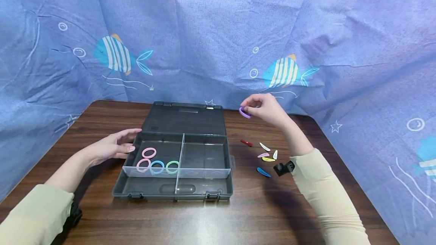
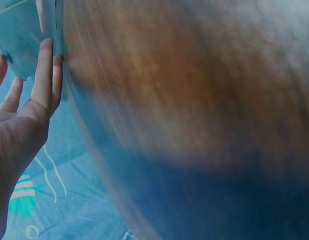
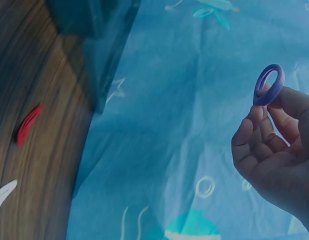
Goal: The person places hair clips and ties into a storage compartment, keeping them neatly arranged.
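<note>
Between thumb and fingers, my right hand (image 1: 267,107) pinches a purple hair tie (image 3: 269,85), held up above the far part of the table, right of the box lid. My left hand (image 1: 110,144) rests at the left wall of a dark translucent divided box (image 1: 204,196), thumb and fingers at its edge, as the left wrist view also shows. The back-left compartment holds two pink hair ties (image 1: 148,153), a blue hair tie (image 1: 157,167) and a green hair tie (image 1: 172,167). The other compartments show nothing inside.
The box lid (image 1: 187,120) lies folded back behind it. Right of the box are several snap hair clips: a red clip (image 1: 246,143), a blue clip (image 1: 263,172), a yellow clip (image 1: 268,159), a pink one and two white ones. A fish-patterned cloth (image 1: 211,41) hangs behind the wooden table.
</note>
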`<state>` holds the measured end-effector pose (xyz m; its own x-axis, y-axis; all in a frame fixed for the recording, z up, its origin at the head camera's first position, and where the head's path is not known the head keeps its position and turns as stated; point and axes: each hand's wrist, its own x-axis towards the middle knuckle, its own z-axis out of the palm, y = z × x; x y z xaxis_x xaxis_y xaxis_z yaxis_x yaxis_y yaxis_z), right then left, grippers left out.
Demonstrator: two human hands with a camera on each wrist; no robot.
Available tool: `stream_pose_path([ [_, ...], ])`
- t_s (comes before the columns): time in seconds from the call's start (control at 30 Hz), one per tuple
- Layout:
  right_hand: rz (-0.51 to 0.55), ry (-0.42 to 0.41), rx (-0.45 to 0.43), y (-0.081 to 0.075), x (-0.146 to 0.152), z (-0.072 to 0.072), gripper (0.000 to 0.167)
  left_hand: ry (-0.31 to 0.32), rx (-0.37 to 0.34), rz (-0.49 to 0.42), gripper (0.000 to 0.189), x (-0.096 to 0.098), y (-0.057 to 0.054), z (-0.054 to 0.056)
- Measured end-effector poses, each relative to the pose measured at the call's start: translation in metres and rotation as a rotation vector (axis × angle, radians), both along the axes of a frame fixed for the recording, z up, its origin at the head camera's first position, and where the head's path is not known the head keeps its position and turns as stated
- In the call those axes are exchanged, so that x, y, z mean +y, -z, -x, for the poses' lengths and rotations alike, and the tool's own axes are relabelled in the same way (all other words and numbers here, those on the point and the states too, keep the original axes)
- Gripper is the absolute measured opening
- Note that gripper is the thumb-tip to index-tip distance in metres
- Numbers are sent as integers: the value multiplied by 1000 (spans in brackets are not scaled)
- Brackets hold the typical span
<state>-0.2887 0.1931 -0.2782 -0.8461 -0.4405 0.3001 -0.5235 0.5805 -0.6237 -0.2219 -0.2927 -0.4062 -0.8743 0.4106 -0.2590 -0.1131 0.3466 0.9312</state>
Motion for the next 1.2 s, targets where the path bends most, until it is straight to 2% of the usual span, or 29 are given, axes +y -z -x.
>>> stream_pose_path([
  [0.2,39,-26,-11,-11,-24,-8,12,1,-1,-5,74,0,0,0],
  [0.4,50,-65,-2,-17,-49,-9,12,13,3,-24,75,0,-1,-1],
  [0.6,61,-121,12,-18,-70,-5,9,14,4,-28,76,1,-2,-2],
  [0.9,4,-191,19,-15,-102,-1,10,10,0,-21,75,0,-2,-1],
  [1.2,-33,-305,45,-7,-134,-1,10,11,-8,-30,75,0,-1,-1],
])
